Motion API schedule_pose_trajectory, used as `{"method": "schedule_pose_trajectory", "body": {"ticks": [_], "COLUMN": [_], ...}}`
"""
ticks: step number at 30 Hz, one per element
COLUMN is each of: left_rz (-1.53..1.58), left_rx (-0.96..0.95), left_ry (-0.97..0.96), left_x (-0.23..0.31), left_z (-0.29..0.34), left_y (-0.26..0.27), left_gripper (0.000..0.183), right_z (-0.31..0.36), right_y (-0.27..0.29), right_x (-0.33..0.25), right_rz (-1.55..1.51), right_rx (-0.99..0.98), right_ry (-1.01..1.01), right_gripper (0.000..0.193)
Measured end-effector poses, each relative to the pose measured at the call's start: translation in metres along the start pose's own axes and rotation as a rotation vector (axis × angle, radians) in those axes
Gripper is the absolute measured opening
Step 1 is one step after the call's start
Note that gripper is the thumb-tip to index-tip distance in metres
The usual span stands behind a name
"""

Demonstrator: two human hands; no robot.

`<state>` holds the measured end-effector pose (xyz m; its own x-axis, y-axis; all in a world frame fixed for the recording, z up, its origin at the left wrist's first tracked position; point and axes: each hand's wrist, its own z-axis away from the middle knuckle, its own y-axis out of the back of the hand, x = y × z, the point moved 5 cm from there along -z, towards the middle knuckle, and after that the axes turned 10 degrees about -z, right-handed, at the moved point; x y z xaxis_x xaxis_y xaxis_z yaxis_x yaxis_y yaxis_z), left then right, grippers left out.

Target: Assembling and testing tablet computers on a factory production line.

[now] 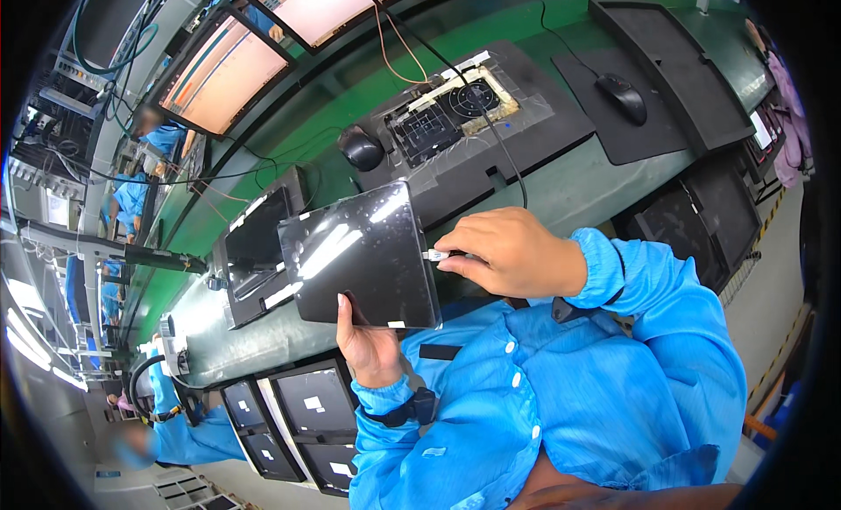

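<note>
A black tablet (368, 260) with a glossy, reflecting screen is held tilted above the bench edge. My left hand (370, 348) grips its lower edge, the thumb on the screen and the other fingers hidden behind. At the tablet's right edge, my right hand (517, 254) pinches a white cable plug (434, 255) between thumb and fingers. The plug meets the tablet's side; whether it is fully seated I cannot tell. Behind the tablet to the left lies another dark tablet (258, 238) in a black holder.
Beyond my hands stands a black foam fixture (543, 129) with a taped cutout. A black mouse (361, 148) sits by it, another mouse (621, 98) on a pad. Black trays (670, 72) lie at right, monitors (226, 72) behind. Boxed tablets (315, 403) stand below left; a co-worker's blue sleeve (206, 435) shows nearby.
</note>
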<state>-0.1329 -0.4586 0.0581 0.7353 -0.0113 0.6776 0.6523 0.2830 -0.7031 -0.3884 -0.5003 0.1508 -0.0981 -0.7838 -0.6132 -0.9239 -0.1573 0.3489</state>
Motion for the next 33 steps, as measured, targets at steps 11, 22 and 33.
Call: {"method": "schedule_pose_trajectory", "body": {"ticks": [11,22,33], "left_rz": [-0.126,-0.201,-1.727], "left_rx": [-0.036,-0.213,-0.496], "left_ry": [0.039,-0.077,-0.925], "left_x": [-0.021,-0.045,-0.02], "left_z": [-0.003,-0.033,-0.106], "left_y": [-0.016,-0.131,-0.144], "left_gripper": [0.028,0.036,0.069], "right_z": [-0.002,0.01,0.027], "right_y": [0.022,0.033,0.156], "right_x": [0.021,0.075,0.176], "right_rz": [0.094,-1.007,-0.931], "right_rx": [-0.175,0.358,0.486], "right_ry": [0.016,-0.678,-0.919], "right_gripper": [0.016,0.04,0.026]}}
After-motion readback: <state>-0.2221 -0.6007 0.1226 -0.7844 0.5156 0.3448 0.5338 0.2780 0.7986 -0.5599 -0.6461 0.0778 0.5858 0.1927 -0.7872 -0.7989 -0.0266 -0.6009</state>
